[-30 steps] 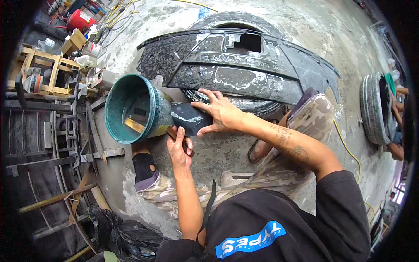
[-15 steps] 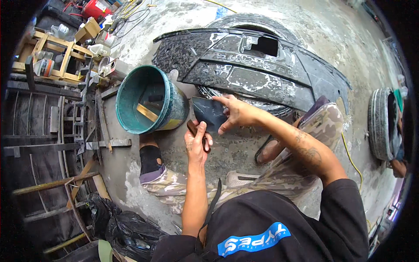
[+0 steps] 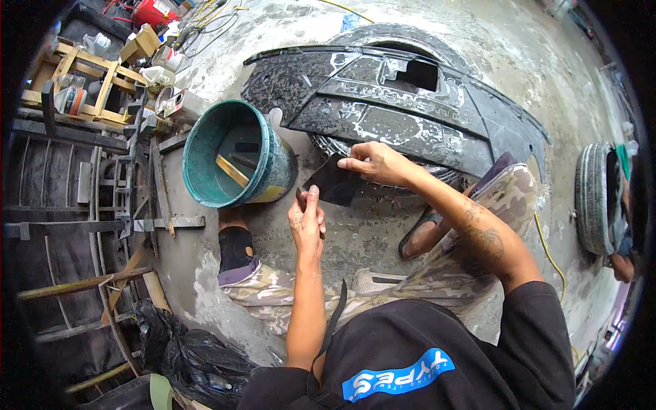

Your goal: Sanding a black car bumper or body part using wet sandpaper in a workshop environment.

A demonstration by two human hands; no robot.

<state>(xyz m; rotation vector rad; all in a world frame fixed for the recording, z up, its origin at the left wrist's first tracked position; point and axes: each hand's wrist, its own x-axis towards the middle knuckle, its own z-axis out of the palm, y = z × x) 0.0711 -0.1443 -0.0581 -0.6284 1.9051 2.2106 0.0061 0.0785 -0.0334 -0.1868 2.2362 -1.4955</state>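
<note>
My left hand [image 3: 309, 222] is closed around a small dark brown block [image 3: 301, 198], thumb on top; its fingers hide most of it. Between my hands hangs a black sheet of what looks like sandpaper [image 3: 333, 183], tilted over the concrete floor. At its upper right edge, my right hand [image 3: 379, 166] pinches it between thumb and fingers. Just beyond lies a wet black vehicle panel [image 3: 410, 113] with a cut-out opening and whitish streaks, propped on a tire [image 3: 389, 31].
Left of my hands stands a green bucket [image 3: 193, 160] with water, a wooden stick and a dark piece inside. Metal frames [image 3: 82, 225], a black plastic bag [image 3: 205, 355] and a wooden crate of containers [image 3: 89, 85] line the left. Another tire [image 3: 594, 198] stands far right.
My right hand has risen slightly right, its fingers drawing together into a pinch. The sheet has tipped and looks darker. My left hand has turned slightly, showing less of the block.
</note>
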